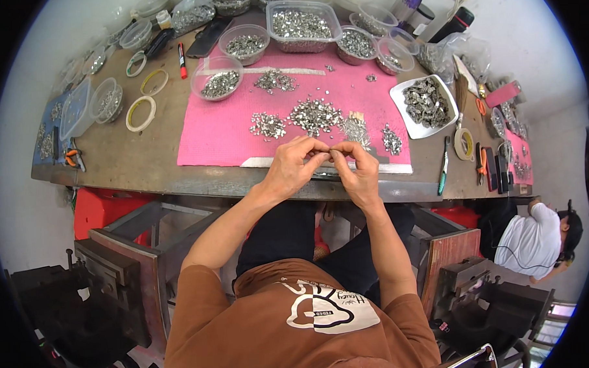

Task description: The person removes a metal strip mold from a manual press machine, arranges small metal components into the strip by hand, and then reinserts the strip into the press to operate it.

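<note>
My left hand (292,163) and my right hand (359,171) meet over the front edge of the pink mat (208,132). Thumb and forefinger of each are pinched together, tip to tip; whatever sits between them is too small to make out. Just beyond the fingers lies a heap of small shiny metal pieces (315,115). Left of it is a smaller heap of metal bits (267,125). Thin silvery pieces (355,131) are spread behind my right hand, with another small metal pile (391,140) to their right.
A white dish (398,97) of dark metal parts stands right of the mat. Plastic tubs (304,44) and bowls (219,94) of metal bits line the back. Tape rolls (140,114), a red marker (182,61) and a toothbrush (444,167) lie around. Another person (529,241) sits far right.
</note>
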### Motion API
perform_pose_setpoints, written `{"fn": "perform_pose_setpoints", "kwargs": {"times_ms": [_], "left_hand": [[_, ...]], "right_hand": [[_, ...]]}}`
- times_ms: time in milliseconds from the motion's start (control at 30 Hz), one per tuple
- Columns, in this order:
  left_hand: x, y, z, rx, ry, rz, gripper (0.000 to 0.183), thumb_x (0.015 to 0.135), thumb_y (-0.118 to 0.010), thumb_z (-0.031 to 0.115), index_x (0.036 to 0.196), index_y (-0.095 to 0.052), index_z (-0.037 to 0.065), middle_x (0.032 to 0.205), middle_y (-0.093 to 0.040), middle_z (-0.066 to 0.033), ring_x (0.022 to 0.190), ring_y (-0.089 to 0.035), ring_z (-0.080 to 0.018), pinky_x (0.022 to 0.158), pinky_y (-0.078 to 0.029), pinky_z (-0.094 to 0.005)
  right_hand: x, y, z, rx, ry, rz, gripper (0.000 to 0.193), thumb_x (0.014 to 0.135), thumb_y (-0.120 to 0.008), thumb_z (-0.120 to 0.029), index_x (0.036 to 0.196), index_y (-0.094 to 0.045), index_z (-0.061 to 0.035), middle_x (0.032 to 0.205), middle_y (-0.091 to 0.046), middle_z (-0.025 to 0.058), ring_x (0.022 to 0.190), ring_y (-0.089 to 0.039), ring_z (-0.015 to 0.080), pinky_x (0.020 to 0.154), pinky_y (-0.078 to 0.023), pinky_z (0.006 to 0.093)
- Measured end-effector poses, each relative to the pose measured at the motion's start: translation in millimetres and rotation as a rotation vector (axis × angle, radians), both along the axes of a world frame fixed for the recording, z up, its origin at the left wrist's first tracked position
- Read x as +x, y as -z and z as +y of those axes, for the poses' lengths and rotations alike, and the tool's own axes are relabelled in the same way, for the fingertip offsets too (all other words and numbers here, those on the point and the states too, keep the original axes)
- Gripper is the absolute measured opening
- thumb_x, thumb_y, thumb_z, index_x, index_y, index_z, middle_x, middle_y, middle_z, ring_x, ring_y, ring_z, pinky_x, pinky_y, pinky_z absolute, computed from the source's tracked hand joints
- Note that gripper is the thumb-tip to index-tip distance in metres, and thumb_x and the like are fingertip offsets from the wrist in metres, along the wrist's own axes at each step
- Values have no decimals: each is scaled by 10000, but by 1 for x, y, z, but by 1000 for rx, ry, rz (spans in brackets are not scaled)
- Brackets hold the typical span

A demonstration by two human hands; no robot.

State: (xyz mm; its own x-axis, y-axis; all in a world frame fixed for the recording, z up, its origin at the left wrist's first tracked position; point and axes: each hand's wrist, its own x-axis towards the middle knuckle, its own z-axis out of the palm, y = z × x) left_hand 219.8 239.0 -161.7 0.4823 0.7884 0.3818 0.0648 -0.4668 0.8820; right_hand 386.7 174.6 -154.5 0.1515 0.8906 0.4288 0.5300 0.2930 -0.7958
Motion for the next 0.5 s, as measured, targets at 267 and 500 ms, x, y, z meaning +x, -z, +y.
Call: {"fn": "perform_pose_setpoints", "kwargs": {"times_ms": [267, 500], "left_hand": [[3, -2, -2, -102, -7, -55, 146, 926, -706, 46, 1061, -716, -10, 954, -710, -125, 858, -717, -194, 764, -581, -327], [3, 6, 2, -182, -31, -104, 122, 933, -704, 56, 1034, -710, -13, 945, -707, -121, 831, -708, -175, 730, -575, -315]], "right_hand": [[4, 11, 1, -63, -23, 199, 87, 958, -666, -28, 1024, -688, 24, 919, -694, 90, 835, -680, 167, 751, -530, 308], [1, 4, 1, -10, -90, 211, 150, 971, -623, 10, 1095, -706, 18, 973, -687, 112, 870, -679, 188, 743, -530, 312]]}}
